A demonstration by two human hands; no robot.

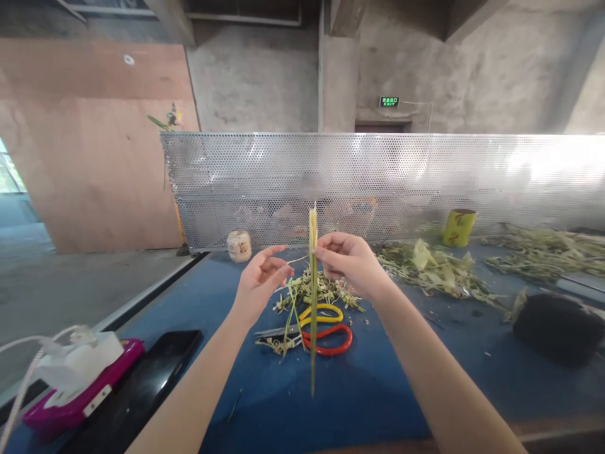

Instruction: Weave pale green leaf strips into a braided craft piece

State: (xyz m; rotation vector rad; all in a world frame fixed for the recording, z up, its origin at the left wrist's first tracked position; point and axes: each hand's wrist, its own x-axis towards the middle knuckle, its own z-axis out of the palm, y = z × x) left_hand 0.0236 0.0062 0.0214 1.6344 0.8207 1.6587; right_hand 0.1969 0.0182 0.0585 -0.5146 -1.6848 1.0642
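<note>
Between finger and thumb, my right hand (350, 261) pinches a long, narrow green leaf bundle (313, 302) near its pale upper end. It hangs upright, its pointed tip reaching down over the blue table. To its left, my left hand (262, 280) is closed on a thin fibre strand (297, 259) that stretches across to the bundle; the loose end seems to dangle below my fingers. Under both hands lie scissors with one yellow and one red handle (333, 342). Leaf scraps (331, 289) are heaped just behind them.
A roll of pale twine (239, 246) stands back left. Dried husks (430, 271), a yellow-green can (459, 227) and a black object (558, 329) are on the right. At front left lie a black phone (155, 372) and a magenta power strip (113, 378). A perforated metal screen (283, 164) borders the back.
</note>
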